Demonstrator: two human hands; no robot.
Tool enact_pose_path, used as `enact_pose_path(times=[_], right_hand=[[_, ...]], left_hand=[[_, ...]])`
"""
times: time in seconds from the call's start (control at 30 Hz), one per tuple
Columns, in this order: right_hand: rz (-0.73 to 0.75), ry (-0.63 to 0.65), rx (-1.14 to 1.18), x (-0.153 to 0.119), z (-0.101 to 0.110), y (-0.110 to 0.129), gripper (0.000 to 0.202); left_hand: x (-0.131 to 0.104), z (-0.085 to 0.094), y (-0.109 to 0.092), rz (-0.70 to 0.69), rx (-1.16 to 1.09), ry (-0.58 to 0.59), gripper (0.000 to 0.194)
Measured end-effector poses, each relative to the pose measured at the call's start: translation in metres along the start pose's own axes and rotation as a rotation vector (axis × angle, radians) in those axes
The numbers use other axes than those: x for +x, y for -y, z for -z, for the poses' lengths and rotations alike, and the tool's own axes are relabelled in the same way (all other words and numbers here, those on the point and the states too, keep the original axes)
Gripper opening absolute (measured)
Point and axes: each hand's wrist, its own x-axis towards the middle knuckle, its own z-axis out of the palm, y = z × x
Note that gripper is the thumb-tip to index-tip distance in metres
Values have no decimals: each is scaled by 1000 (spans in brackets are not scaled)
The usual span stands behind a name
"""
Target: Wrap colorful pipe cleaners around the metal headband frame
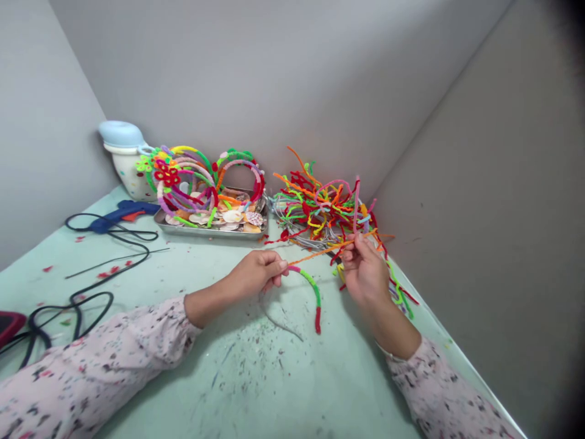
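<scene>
My left hand [262, 271] is closed in a pinch at the middle of the table. It holds the end of a curved band [315, 292] wrapped in pink, green and red, which hangs to the right, with a bare grey wire [283, 326] below. An orange pipe cleaner [315, 254] runs taut from these fingers to my right hand [364, 268], whose fingertips are pinched on it. Right behind my right hand stands a pink pipe cleaner [356, 204]; whether it is held I cannot tell.
Behind lie a tangled pile of pipe cleaners [315, 201] and a metal tray [205, 231] with shells and wrapped hoops [192, 164]. At left are a blue glue gun [123, 213], its black cord [146, 253] and a white cup [132, 171]. Walls enclose the table [256, 390].
</scene>
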Motion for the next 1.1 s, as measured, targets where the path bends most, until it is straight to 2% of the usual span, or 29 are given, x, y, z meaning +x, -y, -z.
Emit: enact_pose_path(times=[0.1,0.2,0.27,0.37,0.47,0.53,0.6,0.67,0.77,0.9,1.03,1.1], right_hand=[[-6,-18,7,4,3,0,20],[-9,39,-26,2,1,1,21],[-41,139,-69,-6,-4,0,28],[-189,333,-224,-26,-14,-8,38],[-223,495,-393,-39,-18,-19,27],[-200,455,-412,-39,-17,-24,25],[-178,335,-364,-33,-13,-27,25],[-158,241,-303,-27,-8,-28,24],[-136,189,-285,-21,-2,-29,24],[-111,200,-336,-21,0,-34,28],[-69,180,-376,-21,1,-37,28],[-57,177,-396,-21,2,-37,27]], left_hand=[[-1,-3,-3,100,-195,106,28],[-2,-5,-3,87,-263,123,29],[-1,-5,-2,38,-231,93,30],[-1,-6,0,-1,-120,50,32],[0,-4,2,-26,-9,18,36],[2,2,3,-51,66,-99,42],[4,12,5,-65,190,-274,48],[7,22,5,-78,404,-343,47],[9,33,3,1,673,-244,43],[2,29,-3,53,784,-121,40],[-6,17,-1,65,821,-162,24],[-6,13,3,28,826,-190,15]])
